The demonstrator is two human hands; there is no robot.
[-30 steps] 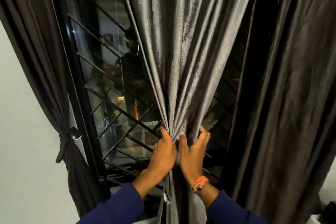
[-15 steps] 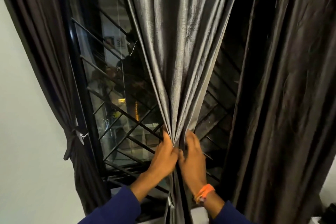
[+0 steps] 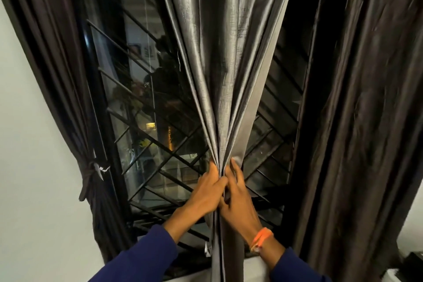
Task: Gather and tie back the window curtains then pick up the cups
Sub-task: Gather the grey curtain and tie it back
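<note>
Right now both my hands pinch the shiny grey pleated curtain [image 3: 224,57] at its gathered waist: left hand [image 3: 206,192] clenched on the folds, right hand [image 3: 238,197] wrapping them from the other side. Its long axis runs straight up from my grip, fanning above. The dark brown curtain [image 3: 75,103] on the left hangs already tied.

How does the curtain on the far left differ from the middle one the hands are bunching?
The left curtain is dark brown and matte; the middle curtain is shiny silver-grey. The left one is already cinched by a knotted tie; the middle one is only squeezed between the left hand and right hand. Both hang gathered into a narrow waist.
</note>
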